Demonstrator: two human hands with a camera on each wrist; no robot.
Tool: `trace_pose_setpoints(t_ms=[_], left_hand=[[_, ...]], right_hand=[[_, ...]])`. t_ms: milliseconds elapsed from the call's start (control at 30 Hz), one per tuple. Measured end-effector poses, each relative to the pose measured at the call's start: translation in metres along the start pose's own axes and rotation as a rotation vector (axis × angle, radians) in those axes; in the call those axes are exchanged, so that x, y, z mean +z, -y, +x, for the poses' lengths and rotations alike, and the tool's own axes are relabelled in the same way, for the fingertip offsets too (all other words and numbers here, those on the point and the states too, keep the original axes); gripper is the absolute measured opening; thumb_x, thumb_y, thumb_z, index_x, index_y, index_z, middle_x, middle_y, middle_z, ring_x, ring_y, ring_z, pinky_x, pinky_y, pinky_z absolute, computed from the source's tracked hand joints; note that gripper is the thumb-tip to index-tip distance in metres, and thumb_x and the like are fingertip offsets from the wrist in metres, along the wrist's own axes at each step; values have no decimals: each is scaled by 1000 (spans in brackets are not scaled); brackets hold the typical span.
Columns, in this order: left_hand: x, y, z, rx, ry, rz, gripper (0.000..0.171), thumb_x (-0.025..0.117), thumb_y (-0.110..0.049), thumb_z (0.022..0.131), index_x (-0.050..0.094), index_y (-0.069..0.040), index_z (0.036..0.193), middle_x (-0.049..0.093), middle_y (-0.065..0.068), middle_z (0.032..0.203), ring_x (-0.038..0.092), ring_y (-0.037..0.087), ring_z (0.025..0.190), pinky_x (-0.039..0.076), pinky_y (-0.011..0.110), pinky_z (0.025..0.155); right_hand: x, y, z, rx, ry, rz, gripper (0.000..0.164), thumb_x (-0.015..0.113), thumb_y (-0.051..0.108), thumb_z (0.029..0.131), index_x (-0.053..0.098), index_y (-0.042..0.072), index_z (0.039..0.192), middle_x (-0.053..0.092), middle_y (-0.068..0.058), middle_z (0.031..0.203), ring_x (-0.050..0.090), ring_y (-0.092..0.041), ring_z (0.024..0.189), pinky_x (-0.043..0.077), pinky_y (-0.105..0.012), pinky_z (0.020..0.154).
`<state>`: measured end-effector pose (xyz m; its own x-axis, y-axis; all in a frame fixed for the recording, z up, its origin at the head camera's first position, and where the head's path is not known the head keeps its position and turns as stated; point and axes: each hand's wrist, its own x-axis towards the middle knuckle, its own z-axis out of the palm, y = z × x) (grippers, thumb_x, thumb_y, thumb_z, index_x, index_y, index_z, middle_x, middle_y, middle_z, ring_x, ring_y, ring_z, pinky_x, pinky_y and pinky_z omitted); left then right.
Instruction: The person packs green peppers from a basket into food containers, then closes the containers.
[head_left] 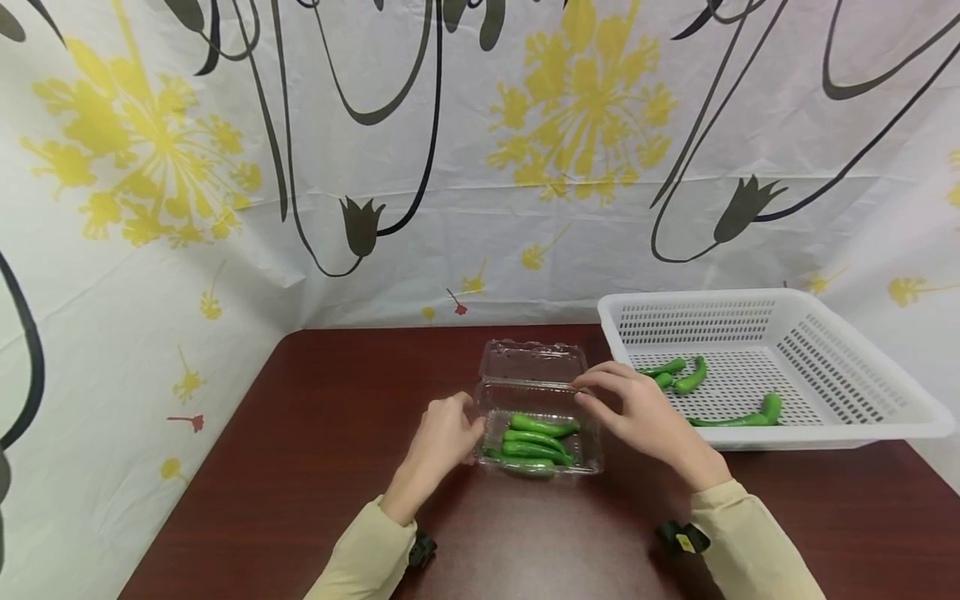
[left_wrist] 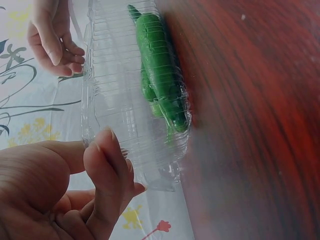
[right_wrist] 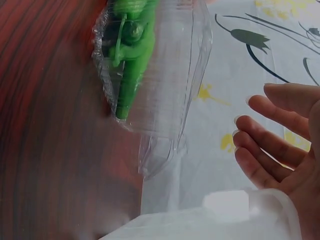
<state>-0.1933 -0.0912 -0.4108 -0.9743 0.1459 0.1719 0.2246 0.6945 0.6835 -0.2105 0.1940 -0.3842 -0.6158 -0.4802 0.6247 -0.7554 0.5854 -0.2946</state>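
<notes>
A clear plastic clamshell box (head_left: pixel 525 402) stands on the table, its lid (head_left: pixel 532 363) folded back away from me. Several green peppers (head_left: pixel 534 450) lie side by side in its base, toward the near side. My left hand (head_left: pixel 442 437) is at the box's left side; the left wrist view shows thumb and fingertips pinching the edge of the clear wall (left_wrist: pixel 112 107). Over the back right corner hovers my right hand (head_left: pixel 637 408), fingers loosely bent. In the right wrist view, a gap separates the right fingers (right_wrist: pixel 272 145) from the box, and they hold nothing.
To the right stands a white perforated plastic basket (head_left: pixel 795 435) with several green peppers (head_left: pixel 692 379) inside, most of them toward its left side. A patterned white sheet (head_left: pixel 465 250) hangs behind the dark red wooden table (head_left: pixel 337 467).
</notes>
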Motion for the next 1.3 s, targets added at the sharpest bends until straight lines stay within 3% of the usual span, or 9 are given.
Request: trace_pose_setpoints(t_ms=[567, 1033, 1300], left_hand=[[-1, 0, -1, 4, 3, -12, 31, 68, -4, 91, 63, 11, 118, 60, -2, 58, 56, 3, 37, 51, 24, 49], [0, 1, -1, -1, 3, -22, 30, 68, -3, 91, 63, 10, 118, 59, -2, 59, 56, 3, 37, 51, 23, 47], [-1, 0, -1, -5, 7, -20, 32, 68, -4, 91, 62, 11, 119, 59, -1, 59, 56, 3, 37, 51, 23, 47]], right_hand=[[-11, -8, -5, 51, -38, 9, 25, 79, 5, 85, 75, 14, 108, 68, 2, 109, 62, -17, 104, 43, -22, 93], [-20, -15, -12, 75, -62, -43, 32, 78, 4, 85, 71, 10, 115, 64, -6, 117, 61, -24, 107, 45, -35, 88], [-26, -18, -15, 104, -54, -61, 32, 77, 5, 87, 70, 10, 118, 63, -8, 122, 60, -25, 108, 44, -34, 80]])
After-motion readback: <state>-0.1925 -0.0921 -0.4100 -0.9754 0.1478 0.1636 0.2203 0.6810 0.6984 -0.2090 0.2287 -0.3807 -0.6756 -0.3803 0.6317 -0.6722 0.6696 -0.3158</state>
